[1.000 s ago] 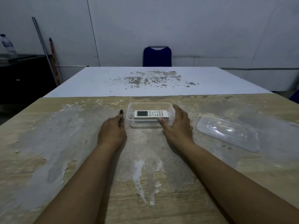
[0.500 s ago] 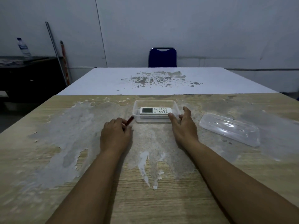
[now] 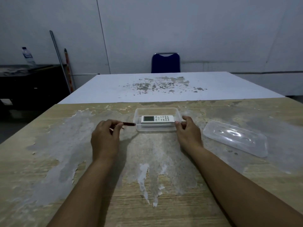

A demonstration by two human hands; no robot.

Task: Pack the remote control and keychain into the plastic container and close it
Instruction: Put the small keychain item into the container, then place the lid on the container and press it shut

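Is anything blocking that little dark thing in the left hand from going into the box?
Nothing visible. The keychain in the left hand sits at the open container edge; the lid lies off right.

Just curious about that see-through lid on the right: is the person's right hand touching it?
Apart. The head view shows bare table between the right hand, at the container's end, and the lid.

A bare, dim storeroom or workroom: plain grey-white walls, a worn wooden table with peeling coating, a flaking white table at 12 o'clock, a blue metal-framed chair behind it, poles leaning at 10 o'clock.
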